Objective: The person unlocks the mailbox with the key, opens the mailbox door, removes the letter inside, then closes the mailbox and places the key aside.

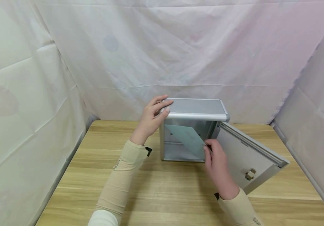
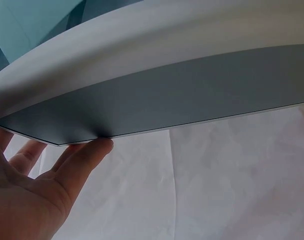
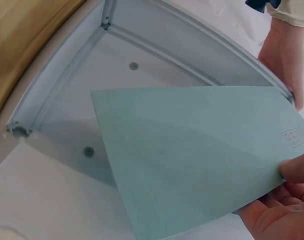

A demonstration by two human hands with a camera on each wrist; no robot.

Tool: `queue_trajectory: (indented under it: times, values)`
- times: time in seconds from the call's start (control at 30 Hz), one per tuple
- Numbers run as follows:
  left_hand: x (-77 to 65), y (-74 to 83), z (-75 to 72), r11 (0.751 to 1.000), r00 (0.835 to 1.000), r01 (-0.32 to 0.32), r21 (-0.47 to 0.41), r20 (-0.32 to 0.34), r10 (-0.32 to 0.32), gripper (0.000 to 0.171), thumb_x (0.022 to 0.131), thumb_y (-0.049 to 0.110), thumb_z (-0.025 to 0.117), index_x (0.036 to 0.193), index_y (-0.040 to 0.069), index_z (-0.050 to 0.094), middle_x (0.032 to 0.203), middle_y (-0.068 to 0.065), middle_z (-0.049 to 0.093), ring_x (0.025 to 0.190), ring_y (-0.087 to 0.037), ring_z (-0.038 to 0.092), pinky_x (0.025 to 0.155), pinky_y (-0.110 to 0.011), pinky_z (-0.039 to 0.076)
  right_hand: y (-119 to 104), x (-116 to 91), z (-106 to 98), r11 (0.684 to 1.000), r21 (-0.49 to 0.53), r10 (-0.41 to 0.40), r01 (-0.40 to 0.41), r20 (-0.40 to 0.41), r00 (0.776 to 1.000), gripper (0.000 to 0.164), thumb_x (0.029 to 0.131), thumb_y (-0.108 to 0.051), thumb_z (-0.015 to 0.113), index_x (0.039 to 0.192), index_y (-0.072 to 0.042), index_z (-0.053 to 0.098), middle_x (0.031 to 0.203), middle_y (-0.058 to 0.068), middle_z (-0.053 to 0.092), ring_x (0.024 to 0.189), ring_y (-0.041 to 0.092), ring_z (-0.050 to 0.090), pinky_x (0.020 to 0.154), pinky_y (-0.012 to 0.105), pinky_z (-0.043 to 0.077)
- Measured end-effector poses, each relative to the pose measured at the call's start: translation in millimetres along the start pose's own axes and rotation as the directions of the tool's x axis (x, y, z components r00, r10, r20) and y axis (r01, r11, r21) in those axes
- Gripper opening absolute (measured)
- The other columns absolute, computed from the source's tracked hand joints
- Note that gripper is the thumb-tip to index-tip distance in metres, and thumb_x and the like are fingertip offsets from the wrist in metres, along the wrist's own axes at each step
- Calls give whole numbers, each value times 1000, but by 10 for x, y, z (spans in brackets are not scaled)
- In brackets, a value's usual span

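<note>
A grey metal box (image 1: 197, 106) with a silver frame stands on the table, its front door (image 1: 241, 147) swung out to the right. My left hand (image 1: 151, 117) rests on the upper left corner, fingers extended over the top edge. Between thumb and fingers, my right hand (image 1: 216, 166) pinches one end of a pale green envelope (image 3: 182, 145). The envelope's far part reaches into the box opening, tilted, above the inner floor. Small printed marks show near the pinched end in the right wrist view.
A lock with a metal latch (image 1: 250, 174) sits on the door's inner face. The door juts toward the front right, beside my right forearm. Wood-grain table (image 1: 162, 194) lies beneath everything. Pale cloth (image 1: 156, 47) hangs behind and along both sides.
</note>
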State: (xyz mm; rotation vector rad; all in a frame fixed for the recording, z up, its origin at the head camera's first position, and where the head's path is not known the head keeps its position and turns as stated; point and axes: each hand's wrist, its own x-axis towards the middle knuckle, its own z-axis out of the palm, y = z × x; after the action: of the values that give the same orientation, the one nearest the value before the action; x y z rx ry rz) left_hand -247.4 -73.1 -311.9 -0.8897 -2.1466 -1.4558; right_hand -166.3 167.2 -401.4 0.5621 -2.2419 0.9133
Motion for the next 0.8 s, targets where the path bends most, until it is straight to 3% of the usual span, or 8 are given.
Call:
queue_trajectory:
  times: [0.23,0.47,0.6,0.8]
  values:
    - [7,-5,2,1000,1000,6,-13,0,-6,32,89,13,51,119,3,57,129,-6,41,115,-26,41,82,-37,41,-47,-123,-162,999,-36,-31,32,36,999,18,84,6,53,101,1,51,92,8,53,76,14,50,65,24,39]
    - [4,0,-9,1000,1000,2,-7,7,-2,32,89,12,50,119,2,56,130,-7,41,116,-28,41,85,-38,40,-101,-249,-274,993,-97,-46,60,146,988,16,87,0,52,102,-3,54,88,4,56,71,10,53,61,24,44]
    - [1,-1,-11,1000,1000,-6,0,5,6,32,89,10,51,119,2,56,130,-7,41,115,-28,41,83,-37,40,-116,-299,-292,989,-107,-85,105,178,980,14,90,-7,47,100,-4,56,87,2,58,69,10,56,58,24,46]
    - [1,1,-9,1000,1000,0,9,11,0,33,89,13,51,120,3,56,131,-7,40,116,-28,40,83,-37,40,-122,-376,-247,962,-165,-194,219,155,969,25,95,-19,39,95,-3,59,82,2,60,61,13,58,51,28,46]
